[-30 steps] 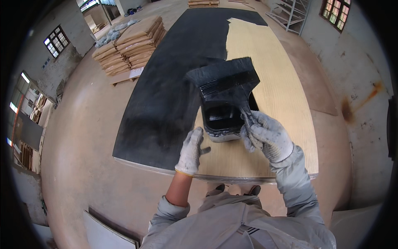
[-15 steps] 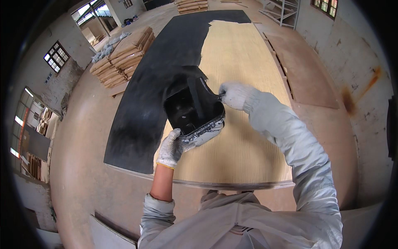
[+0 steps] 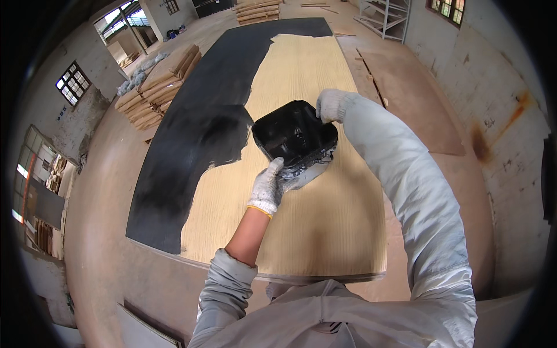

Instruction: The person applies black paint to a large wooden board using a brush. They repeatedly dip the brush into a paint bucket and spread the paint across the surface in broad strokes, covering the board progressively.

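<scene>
Left hand holds black tub by near rim, probably steadying it over panel — right hand at far-right rim, can't tell its fingers' grip.

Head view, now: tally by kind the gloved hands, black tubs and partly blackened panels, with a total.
Gloved hands (left hand, right hand): 2
Black tub: 1
Partly blackened panel: 1
Total: 4
</scene>
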Tool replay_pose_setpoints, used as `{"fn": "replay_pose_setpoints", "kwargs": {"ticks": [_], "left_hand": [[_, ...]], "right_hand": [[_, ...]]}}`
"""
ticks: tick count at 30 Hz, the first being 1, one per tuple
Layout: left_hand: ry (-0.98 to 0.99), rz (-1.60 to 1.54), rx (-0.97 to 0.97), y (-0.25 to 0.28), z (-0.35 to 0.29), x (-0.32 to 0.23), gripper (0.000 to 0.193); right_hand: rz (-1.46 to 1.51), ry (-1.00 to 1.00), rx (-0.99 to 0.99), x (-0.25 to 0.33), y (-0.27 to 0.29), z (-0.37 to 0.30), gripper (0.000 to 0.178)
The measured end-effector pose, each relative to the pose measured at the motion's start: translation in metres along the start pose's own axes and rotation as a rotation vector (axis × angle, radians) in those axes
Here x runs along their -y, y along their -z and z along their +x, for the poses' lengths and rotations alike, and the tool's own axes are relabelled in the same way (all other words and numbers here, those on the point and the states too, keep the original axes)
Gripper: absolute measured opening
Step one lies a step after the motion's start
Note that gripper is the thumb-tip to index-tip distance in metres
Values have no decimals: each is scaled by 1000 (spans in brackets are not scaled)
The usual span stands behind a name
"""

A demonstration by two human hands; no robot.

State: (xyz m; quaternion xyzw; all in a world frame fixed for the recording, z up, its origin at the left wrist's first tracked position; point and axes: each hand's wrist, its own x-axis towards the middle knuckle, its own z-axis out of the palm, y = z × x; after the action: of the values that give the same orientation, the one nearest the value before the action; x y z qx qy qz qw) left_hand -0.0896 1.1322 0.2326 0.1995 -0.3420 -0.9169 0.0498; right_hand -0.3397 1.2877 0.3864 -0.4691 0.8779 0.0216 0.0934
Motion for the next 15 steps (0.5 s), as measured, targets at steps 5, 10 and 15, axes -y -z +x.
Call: {"fn": "replay_pose_setpoints", "kwargs": {"ticks": [5,10,15], "left_hand": [[-24,89,-2,-47,41,31,48],[-38,135,10,-83,63,56,51],[-54,154,-33,-117,83,69,54]], "right_hand": [[-101,-83,13,-64,-37,27,26],[-52,12,-11,-124,-80,56,20],[-107,-120,1,-167,-85,78,17]]}}
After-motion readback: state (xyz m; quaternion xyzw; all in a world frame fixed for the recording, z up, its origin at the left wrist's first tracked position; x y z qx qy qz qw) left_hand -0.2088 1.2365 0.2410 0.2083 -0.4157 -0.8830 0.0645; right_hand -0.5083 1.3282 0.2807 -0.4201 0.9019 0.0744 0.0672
